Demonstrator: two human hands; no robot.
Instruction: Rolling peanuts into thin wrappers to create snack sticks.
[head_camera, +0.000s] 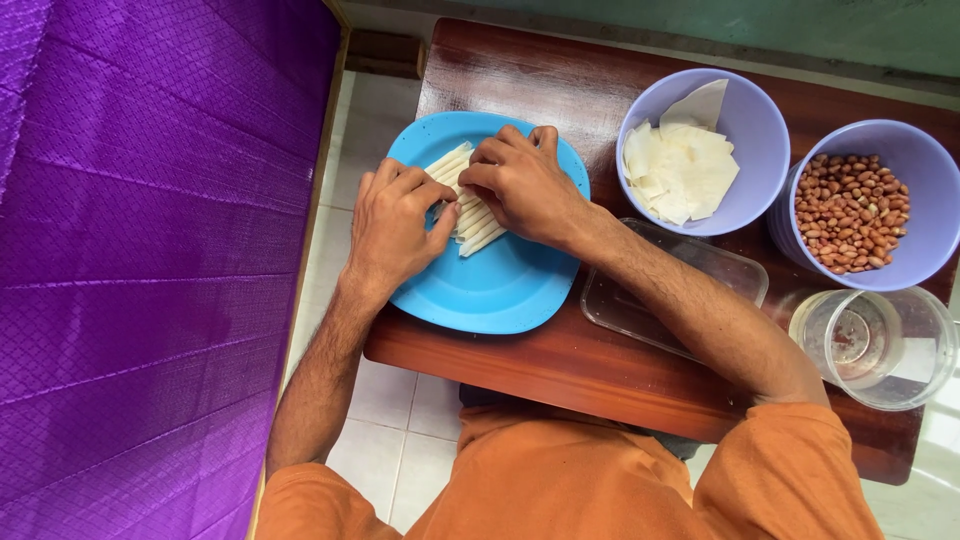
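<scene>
Pale, cream-coloured rolled dough sticks (470, 215) lie side by side in a slanted row on a blue plate (500, 290), near its upper left part. The left hand (395, 225) curls its fingers onto the row's left end, pinching a stick; the right hand (520, 180) presses bent fingers on the right end. The plate rests on the dark wooden tabletop (560, 370)

Low dark-brown wooden table (600, 370) w/ glossy top stood on a white-tiled floor (400, 420). Purple quilted cloth (150, 260) covered the whole left side, edged by a wooden frame (325, 170). Greenish wall (800, 25) ran along the top. Soft, even daylight, approx. no hard shadows.
</scene>
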